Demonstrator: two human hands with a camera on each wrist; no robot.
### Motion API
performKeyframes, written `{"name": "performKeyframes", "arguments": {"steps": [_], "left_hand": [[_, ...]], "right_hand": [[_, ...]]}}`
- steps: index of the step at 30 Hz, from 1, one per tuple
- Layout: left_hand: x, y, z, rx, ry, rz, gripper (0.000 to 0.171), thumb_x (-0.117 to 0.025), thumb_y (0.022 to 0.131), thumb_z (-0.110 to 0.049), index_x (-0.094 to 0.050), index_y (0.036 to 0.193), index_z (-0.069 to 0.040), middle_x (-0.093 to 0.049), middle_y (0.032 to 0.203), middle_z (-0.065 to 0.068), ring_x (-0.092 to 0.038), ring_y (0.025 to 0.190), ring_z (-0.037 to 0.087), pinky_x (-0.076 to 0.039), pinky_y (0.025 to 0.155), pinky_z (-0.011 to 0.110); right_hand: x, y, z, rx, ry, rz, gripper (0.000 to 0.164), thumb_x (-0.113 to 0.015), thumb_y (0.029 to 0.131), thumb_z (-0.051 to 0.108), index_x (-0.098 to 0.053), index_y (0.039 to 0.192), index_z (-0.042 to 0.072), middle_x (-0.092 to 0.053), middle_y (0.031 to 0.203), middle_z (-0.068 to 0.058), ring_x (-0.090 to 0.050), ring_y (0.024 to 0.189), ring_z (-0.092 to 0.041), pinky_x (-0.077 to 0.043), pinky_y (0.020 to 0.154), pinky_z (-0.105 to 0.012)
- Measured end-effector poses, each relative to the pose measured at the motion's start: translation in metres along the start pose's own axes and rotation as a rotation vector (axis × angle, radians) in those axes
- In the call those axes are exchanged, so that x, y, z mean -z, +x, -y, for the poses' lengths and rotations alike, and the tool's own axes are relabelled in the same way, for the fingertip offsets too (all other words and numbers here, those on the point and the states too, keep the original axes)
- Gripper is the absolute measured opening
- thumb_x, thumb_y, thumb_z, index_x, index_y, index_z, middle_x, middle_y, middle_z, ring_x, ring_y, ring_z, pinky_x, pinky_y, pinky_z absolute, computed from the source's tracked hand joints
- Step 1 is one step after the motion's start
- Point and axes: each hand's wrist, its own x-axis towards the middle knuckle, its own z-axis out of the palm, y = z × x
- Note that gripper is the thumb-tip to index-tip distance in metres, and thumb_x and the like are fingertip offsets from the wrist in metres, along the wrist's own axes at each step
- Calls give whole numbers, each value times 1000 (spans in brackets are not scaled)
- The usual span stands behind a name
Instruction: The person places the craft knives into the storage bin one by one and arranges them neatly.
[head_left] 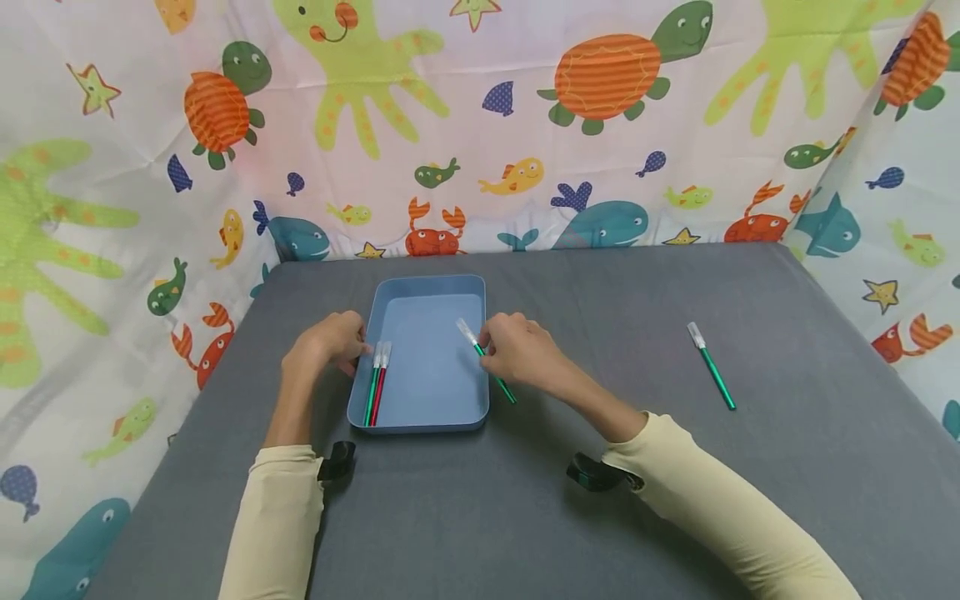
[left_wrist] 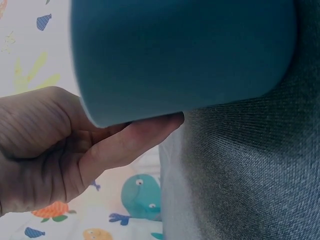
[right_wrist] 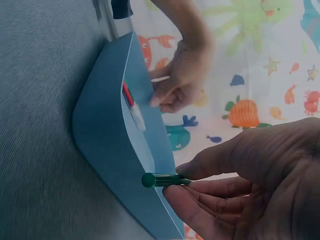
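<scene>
My right hand (head_left: 521, 350) pinches a green pen (head_left: 507, 390) with a clear cap between thumb and fingers. The pen slants across the right rim of a blue tray (head_left: 427, 287), its capped end over the inside. In the right wrist view, the green barrel end (right_wrist: 152, 180) sticks out from the fingertips. At the tray's left side my left hand (head_left: 327, 340) grips the rim, with fingers along the outer wall in the left wrist view. Beside that wall, inside the tray, a green pen (head_left: 371, 392) and a red pen (head_left: 381, 385) lie side by side, clear caps toward the back.
Another green pen (head_left: 716, 371) with a clear cap lies on the grey table (head_left: 600, 292) to the right. A curtain (head_left: 487, 100) printed with sea animals stands behind the table and along both sides. Black wrist devices (head_left: 594, 472) are on both forearms.
</scene>
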Motion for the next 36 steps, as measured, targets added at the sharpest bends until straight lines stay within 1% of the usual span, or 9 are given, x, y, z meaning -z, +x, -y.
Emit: {"name": "performKeyframes", "arguments": {"steps": [5, 7, 9, 15, 21, 25, 30, 33, 36], "left_hand": [[-1, 0, 1, 0, -1, -13, 17, -62, 105, -10, -62, 111, 6, -68, 104, 22, -77, 88, 28, -60, 86, 44], [-2, 0, 2, 4, -1, -23, 16, -62, 105, -10, -62, 110, 5, -68, 103, 21, -77, 88, 28, -60, 86, 43], [-3, 0, 2, 3, -3, -27, 16, -62, 105, -10, -62, 111, 5, -68, 104, 21, -77, 89, 28, -61, 86, 43], [-5, 1, 2, 2, -16, -27, 17, -62, 105, -10, -62, 112, 5, -69, 107, 23, -77, 92, 28, -63, 86, 43], [-3, 0, 1, 10, -13, -26, 16, -62, 105, -10, -62, 111, 5, -69, 106, 22, -77, 91, 27, -64, 83, 41], [-2, 1, 2, 4, 2, -6, 19, -62, 105, -11, -62, 114, 6, -69, 106, 22, -77, 90, 26, -63, 84, 40], [-1, 4, 3, 8, 14, 2, 21, -62, 105, -11, -61, 117, 6, -69, 107, 22, -79, 87, 25, -62, 85, 41], [0, 3, 2, 16, 22, -1, 21, -62, 105, -12, -61, 117, 5, -70, 108, 22, -79, 86, 25, -61, 87, 41], [1, 2, 2, 17, 27, -1, 19, -61, 106, -12, -61, 115, 5, -71, 108, 23, -79, 85, 25, -61, 87, 42]], "right_hand": [[-15, 17, 13, -11, 39, 12, 5, -69, 94, 6, -74, 94, 4, -56, 62, 2, -57, 56, -11, -41, 52, -22], [-21, 24, 17, -19, 60, 27, 10, -67, 94, 5, -69, 84, 3, -47, 57, 2, -58, 50, -10, -37, 49, -22], [-27, 30, 21, -33, 88, 32, 13, -68, 95, 5, -68, 82, 3, -49, 60, 3, -62, 49, -10, -40, 48, -21], [-45, 46, 37, -55, 195, 75, 8, -74, 95, 8, -73, 93, 0, -67, 75, -6, -76, 61, -20, -55, 55, -23], [-67, 57, 51, -55, 238, 79, 20, -74, 95, 8, -65, 78, 3, -65, 62, -4, -77, 60, -21, -57, 54, -24], [-78, 59, 57, -60, 295, 69, 23, -74, 94, 5, -63, 74, 4, -66, 62, -5, -76, 58, -21, -59, 54, -26], [-86, 59, 60, -33, 321, 30, 45, -70, 94, 2, -48, 55, 10, -50, 48, -3, -75, 56, -21, -56, 50, -26], [-90, 60, 62, -23, 336, 13, 49, -69, 93, 1, -42, 53, 12, -44, 45, -2, -75, 55, -21, -55, 49, -25], [-93, 59, 65, -27, 342, 16, 47, -70, 93, 2, -44, 55, 12, -51, 49, -2, -74, 56, -20, -55, 49, -24]]}}
